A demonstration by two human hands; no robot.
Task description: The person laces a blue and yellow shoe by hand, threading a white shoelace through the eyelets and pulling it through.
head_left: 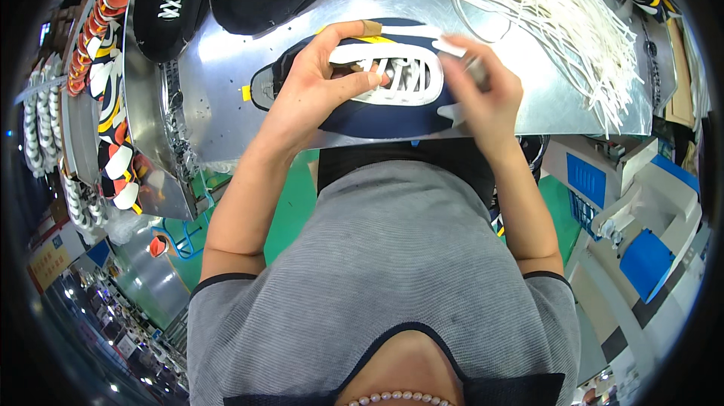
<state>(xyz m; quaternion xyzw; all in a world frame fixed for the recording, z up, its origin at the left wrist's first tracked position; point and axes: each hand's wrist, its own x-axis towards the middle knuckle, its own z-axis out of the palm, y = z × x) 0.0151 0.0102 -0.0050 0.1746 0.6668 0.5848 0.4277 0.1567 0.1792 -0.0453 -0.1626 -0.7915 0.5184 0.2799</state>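
Note:
A navy shoe upper (pixel 354 121) with a white eyelet panel lies flat on the metal table in front of me, its toe toward the right. White shoelace (pixel 407 78) crosses the panel in several rows. My left hand (pixel 309 85) grips the upper near its ankle opening. Its thumb presses on the lacing and its forefinger reaches along the far edge, a tan wrap on the tip. Over the toe end hovers my right hand (pixel 486 89), smeared by motion. A white piece (pixel 449 47) shows at its fingertips; whether they pinch it is unclear.
A big heap of loose white laces (pixel 520 14) covers the table's far right. Black uppers (pixel 172 6) lie at the far left, one laced in white. Stacked orange, white and black pieces (pixel 113 89) stand along the left side. A beige and blue machine (pixel 633 210) stands at right.

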